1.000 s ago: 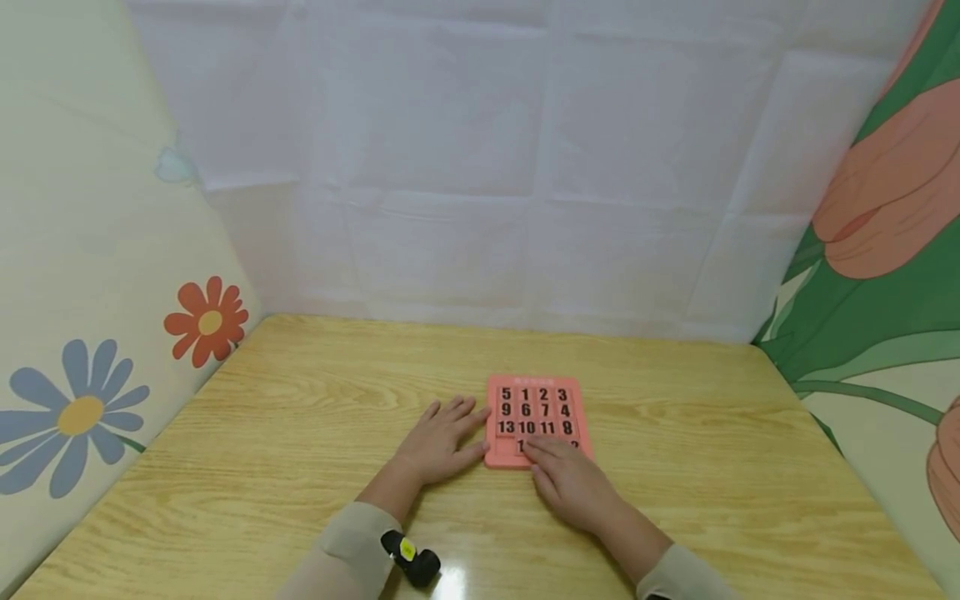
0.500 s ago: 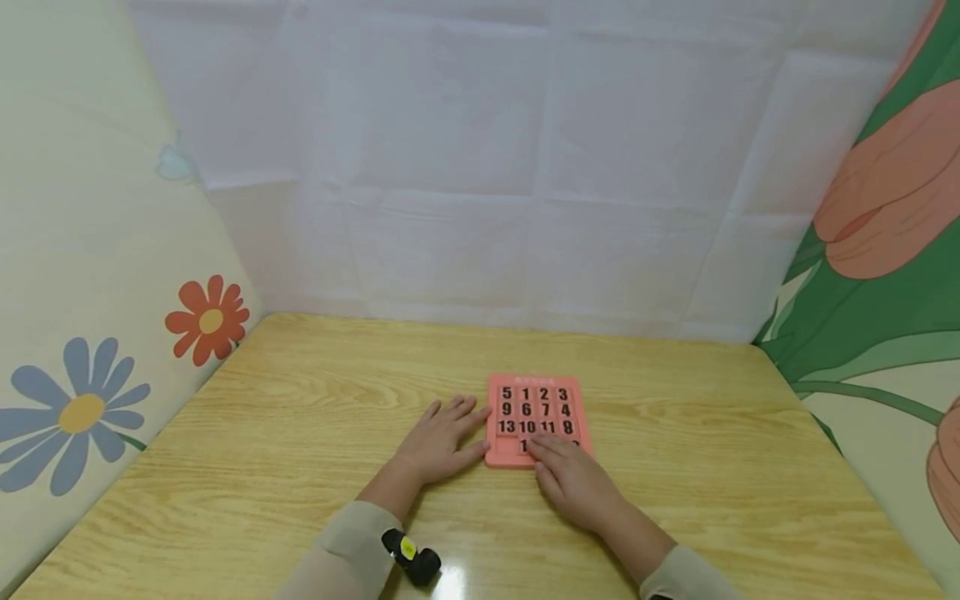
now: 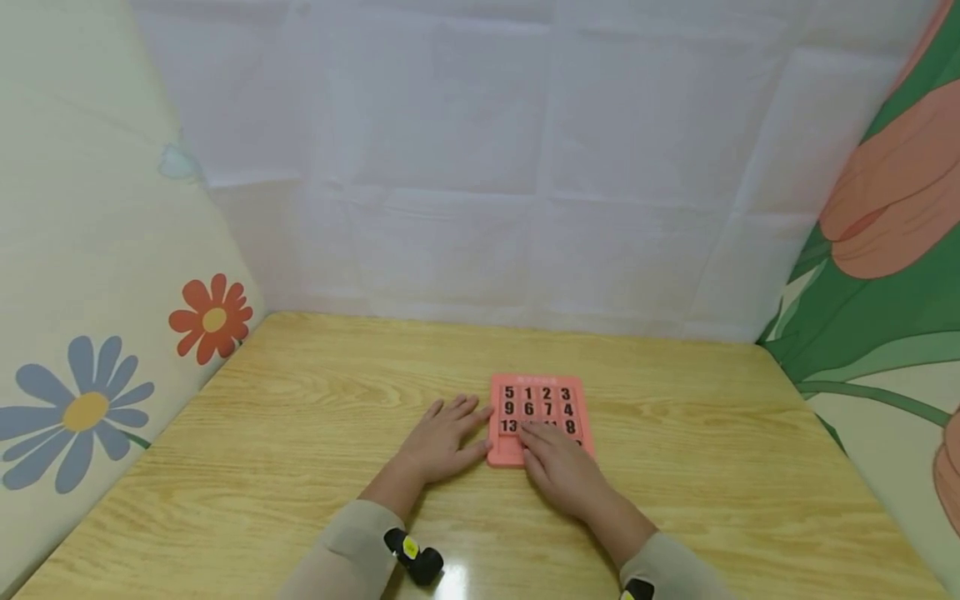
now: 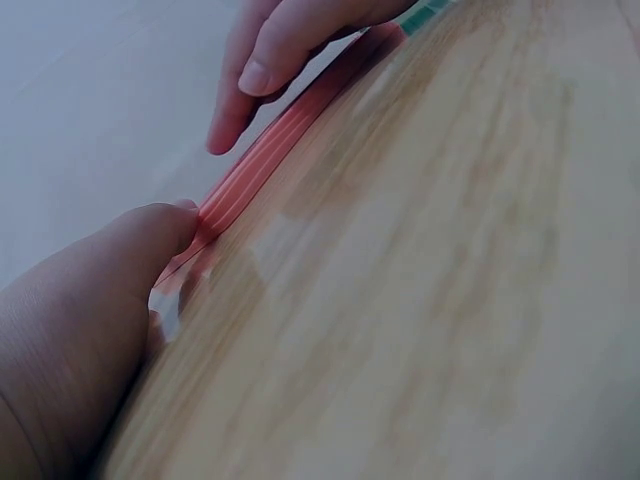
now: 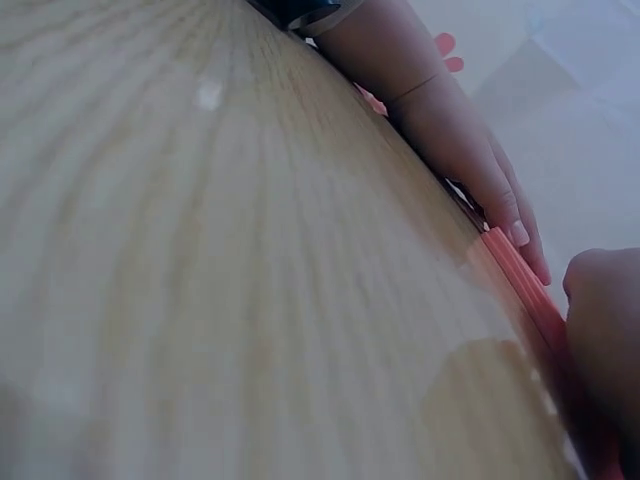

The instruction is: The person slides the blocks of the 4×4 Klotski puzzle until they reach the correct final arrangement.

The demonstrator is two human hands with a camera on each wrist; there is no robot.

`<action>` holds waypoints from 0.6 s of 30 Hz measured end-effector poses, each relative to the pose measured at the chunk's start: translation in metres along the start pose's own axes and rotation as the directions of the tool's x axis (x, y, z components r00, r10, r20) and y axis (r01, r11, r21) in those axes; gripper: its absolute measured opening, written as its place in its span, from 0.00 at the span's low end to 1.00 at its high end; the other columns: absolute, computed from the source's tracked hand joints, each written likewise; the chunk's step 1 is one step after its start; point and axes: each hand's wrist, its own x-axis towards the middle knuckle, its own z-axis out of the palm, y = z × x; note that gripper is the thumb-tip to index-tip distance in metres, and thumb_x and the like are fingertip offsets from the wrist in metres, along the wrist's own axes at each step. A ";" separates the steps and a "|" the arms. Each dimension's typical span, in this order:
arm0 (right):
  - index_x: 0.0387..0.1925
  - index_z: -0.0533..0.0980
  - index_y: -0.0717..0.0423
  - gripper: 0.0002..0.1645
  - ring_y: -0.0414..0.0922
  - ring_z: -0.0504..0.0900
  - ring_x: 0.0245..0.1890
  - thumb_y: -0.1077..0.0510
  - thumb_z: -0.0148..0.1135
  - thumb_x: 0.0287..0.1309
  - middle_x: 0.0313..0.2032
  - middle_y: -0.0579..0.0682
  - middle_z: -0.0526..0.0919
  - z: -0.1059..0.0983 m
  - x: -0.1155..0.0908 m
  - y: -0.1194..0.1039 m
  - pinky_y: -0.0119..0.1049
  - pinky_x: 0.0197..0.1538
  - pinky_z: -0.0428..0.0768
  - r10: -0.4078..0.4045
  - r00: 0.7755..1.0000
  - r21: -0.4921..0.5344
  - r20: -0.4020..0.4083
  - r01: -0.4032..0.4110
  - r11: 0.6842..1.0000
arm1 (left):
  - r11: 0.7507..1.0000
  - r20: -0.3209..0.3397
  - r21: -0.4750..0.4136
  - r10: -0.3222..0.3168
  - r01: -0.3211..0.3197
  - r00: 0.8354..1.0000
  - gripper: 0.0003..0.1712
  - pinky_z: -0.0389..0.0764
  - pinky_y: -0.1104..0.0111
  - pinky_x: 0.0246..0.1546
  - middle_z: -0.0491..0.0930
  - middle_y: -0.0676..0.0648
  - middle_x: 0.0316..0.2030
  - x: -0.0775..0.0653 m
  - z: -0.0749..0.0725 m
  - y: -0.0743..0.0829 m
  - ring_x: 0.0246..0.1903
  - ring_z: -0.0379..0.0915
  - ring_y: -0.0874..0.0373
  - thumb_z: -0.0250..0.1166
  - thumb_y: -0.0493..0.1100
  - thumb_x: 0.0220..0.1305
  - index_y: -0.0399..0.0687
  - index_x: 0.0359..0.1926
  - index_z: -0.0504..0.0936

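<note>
A pink sliding number puzzle (image 3: 510,452) lies flat on the table, its black-numbered tiles in rows. The lower-left slot has no tile in it. Spread fingers of my left hand (image 3: 442,442) touch the puzzle's left edge, and in the left wrist view that thumb (image 4: 165,228) meets the pink side. Over the lower middle of the puzzle lies my right hand (image 3: 566,471), fingers together and nearly straight. It hides most of the bottom row and part of the 10 and 11 tiles. Whether its fingertips press a tile cannot be told.
The wood-grain table (image 3: 337,367) runs back to a white cloth (image 3: 450,167). Flower-patterned panels stand at both sides, with a red flower (image 3: 213,319) on the left one. A black device (image 3: 420,562) is strapped at the left cuff.
My right hand has shifted slightly left and away from me, so its fingers now cover parts of the 10 and 11 tiles. The left hand stays at the puzzle's edge.
</note>
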 end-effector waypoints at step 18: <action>0.66 0.71 0.58 0.27 0.53 0.66 0.71 0.50 0.46 0.72 0.69 0.54 0.70 0.005 0.017 -0.006 0.50 0.74 0.63 0.004 0.999 -0.040 0.039 -0.002 0.999 | 1.000 0.003 -0.004 -0.002 0.002 1.000 0.35 0.47 0.47 0.76 0.59 0.45 0.74 0.001 -0.001 0.001 0.76 0.49 0.47 0.49 0.64 0.71 0.57 0.73 0.64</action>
